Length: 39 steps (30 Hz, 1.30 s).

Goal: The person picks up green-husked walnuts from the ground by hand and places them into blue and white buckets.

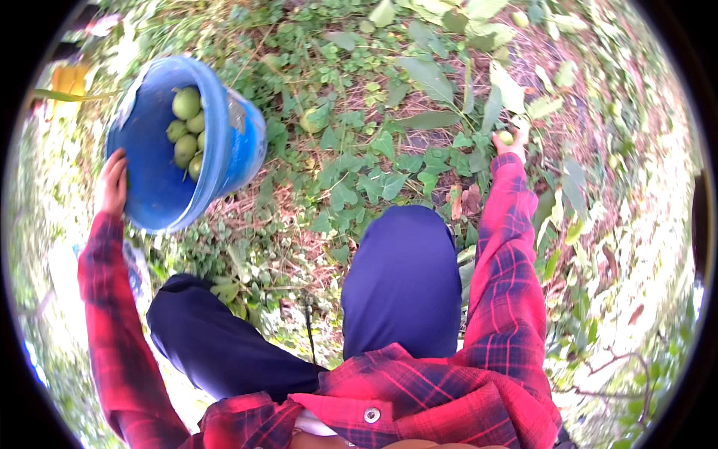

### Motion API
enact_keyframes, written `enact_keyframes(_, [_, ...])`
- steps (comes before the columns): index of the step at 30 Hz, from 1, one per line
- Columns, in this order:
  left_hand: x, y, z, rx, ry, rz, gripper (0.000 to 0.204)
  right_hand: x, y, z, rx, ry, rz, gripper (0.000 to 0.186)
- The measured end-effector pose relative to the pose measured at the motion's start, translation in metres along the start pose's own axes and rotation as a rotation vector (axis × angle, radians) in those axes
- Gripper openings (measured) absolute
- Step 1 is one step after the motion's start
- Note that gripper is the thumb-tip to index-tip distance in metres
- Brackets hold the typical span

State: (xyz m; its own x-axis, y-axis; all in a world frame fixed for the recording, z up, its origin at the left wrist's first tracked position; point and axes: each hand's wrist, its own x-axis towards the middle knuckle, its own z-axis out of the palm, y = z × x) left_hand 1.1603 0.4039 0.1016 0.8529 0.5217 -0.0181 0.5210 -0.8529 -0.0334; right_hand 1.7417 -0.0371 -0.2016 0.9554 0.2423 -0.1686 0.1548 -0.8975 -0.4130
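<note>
My left hand (113, 184) has its fingers hooked over the near-left rim of a blue bucket (218, 142). The bucket is tipped, its mouth toward me and to the left. Several round green fruits (185, 103) lie together inside it against the wall. Out to the right, low over the ground, my right hand (514, 144) is closed around another small round green fruit (505, 138). Part of that fruit shows between the fingers. Broad green leaves (430, 78) lie just beside this hand.
Ivy-like ground plants (374, 183) and dry stalks cover the soil between my hands. One green fruit (520, 19) lies at the far right, and another (310, 120) sits among leaves near the bucket. A yellow object (69, 86) stands at far left. A bare twig (628, 393) is at lower right.
</note>
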Motion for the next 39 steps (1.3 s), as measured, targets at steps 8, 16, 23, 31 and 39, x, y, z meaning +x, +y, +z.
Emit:
enact_keyframes(8, [0.025, 0.063, -0.018, 0.324, -0.218, 0.063, 0.036, 0.004, 0.052, -0.014, 0.469, 0.088, 0.153, 0.056])
enact_keyframes(16, [0.03, 0.142, -0.006, 0.055, 0.333, 0.04, 0.025, 0.037, 0.017, -0.031, -0.159, -0.198, -0.057, 0.056])
enact_keyframes(23, [0.048, 0.275, 0.042, -0.795, 0.243, 0.258, 0.033, -0.008, -0.06, -0.089, 0.631, -0.32, 0.132, 0.056])
enact_keyframes(31, [0.129, 0.262, 0.183, -0.729, -0.255, -0.384, 0.04, -0.094, -0.223, -0.126, 1.679, -1.453, -0.036, 0.062])
enact_keyframes(39, [0.14, 0.269, 0.185, -0.549, -0.295, -0.375, 0.042, -0.217, -0.413, -0.083, 2.005, -1.908, -0.1, 0.053])
